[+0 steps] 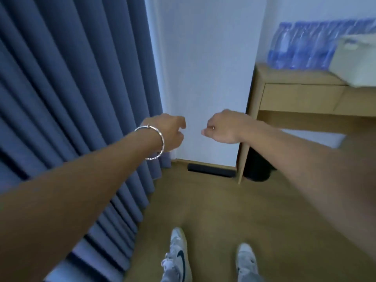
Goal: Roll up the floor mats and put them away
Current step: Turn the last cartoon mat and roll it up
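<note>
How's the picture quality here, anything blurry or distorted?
Head view: dim, bluish light; the shrink-wrapped pack of clear water bottles on the light wooden desk is smeared by blur; the pleated blue curtain fans out with wide-angle distortion; the dark rolled floor mat by the wall is fairly readable.

Both forearms (81, 180) are bare as far as the frame edges. A thin silver metal bangle (162, 142) circles the wrist of the left hand (168, 131). Its lower stretch looks twisted like rope and its upper stretch is smooth. A slim pale ring (213, 127) sits on one of the fingers of the right hand (221, 127). The feet wear grey-and-white lace-up trainers (179, 249), the left one marked with a dark curved swoosh on its side. Over the ankles fall grey trouser cuffs (171, 274).
</note>
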